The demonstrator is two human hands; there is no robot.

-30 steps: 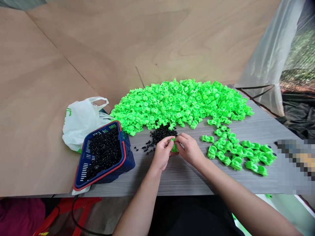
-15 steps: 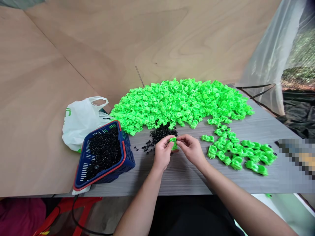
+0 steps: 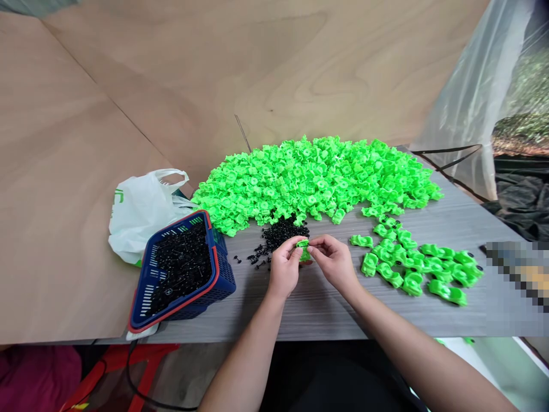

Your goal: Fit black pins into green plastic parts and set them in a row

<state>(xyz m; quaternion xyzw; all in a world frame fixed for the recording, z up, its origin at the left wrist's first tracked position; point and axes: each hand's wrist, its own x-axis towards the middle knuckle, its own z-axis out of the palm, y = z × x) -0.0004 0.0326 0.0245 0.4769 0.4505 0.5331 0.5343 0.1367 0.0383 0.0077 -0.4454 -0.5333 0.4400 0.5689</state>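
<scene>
My left hand (image 3: 285,268) is closed around a bright green plastic toy car body (image 3: 303,249), held just above the table. At the car's right side my right hand (image 3: 333,262) is pinched, with a bit of a black wheel axle (image 3: 310,246) showing at its fingertips. Most of that axle is hidden by the fingers and the car. Just beyond my left hand lies a heap of black wheel axles (image 3: 283,232). Several green toy cars (image 3: 412,283) are spread to the right of my hands, some with black wheels showing.
A large pile of green car bodies (image 3: 317,177) covers the back of the grey table (image 3: 309,320). To the left stands a blue basket (image 3: 223,280) with a red rim, holding black axles. Behind it sits a white plastic bag (image 3: 139,209). A wooden panel (image 3: 274,68) rises behind.
Both hands stay in nearly the same place. The green car body has tilted slightly between the fingers; nothing else has visibly moved.
</scene>
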